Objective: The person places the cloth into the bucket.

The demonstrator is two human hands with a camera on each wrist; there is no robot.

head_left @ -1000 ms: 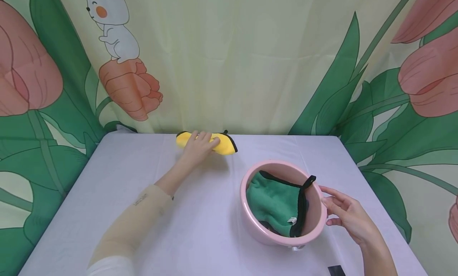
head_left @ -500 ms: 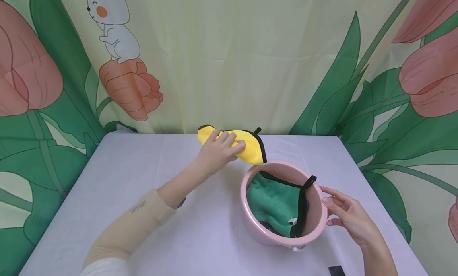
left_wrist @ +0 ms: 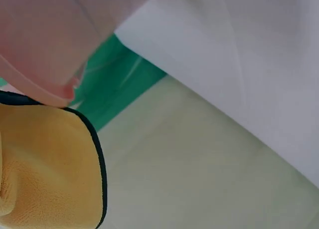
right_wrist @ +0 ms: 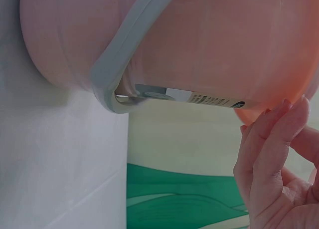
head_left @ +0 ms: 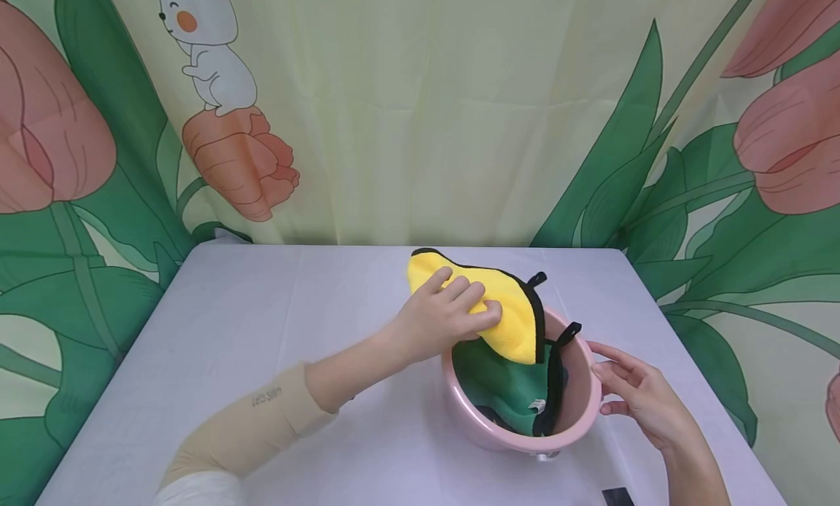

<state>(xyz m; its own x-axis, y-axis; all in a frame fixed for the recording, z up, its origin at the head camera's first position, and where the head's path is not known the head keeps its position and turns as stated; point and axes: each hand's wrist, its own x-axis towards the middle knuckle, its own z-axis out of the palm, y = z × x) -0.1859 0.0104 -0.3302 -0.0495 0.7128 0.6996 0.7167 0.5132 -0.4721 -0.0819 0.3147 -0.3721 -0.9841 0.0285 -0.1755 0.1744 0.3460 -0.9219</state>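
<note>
My left hand (head_left: 442, 316) grips a plush yellow cloth (head_left: 508, 313) with black edging and a black hanging loop. The cloth hangs over the far left rim of a pink bucket (head_left: 469, 418) and partly covers its opening. In the left wrist view the yellow cloth (left_wrist: 52, 161) fills the lower left corner, and the hand's grip is out of sight. Inside the bucket lies a green cloth (head_left: 499, 389) with black edging, a loop and a small white tag. With its fingertips, my right hand (head_left: 636, 393) touches the outside of the bucket's right rim.
The bucket stands on a white-covered table (head_left: 315, 287), right of the middle. Its grey handle (right_wrist: 129, 44) hangs down at the side. A small black rectangular piece (head_left: 617, 496) lies by the near edge. Behind hangs a printed curtain (head_left: 426, 112).
My left hand has carried the yellow cloth from the far edge of the table rightward and nearer, to above the bucket. The right hand and bucket have stayed in place.
</note>
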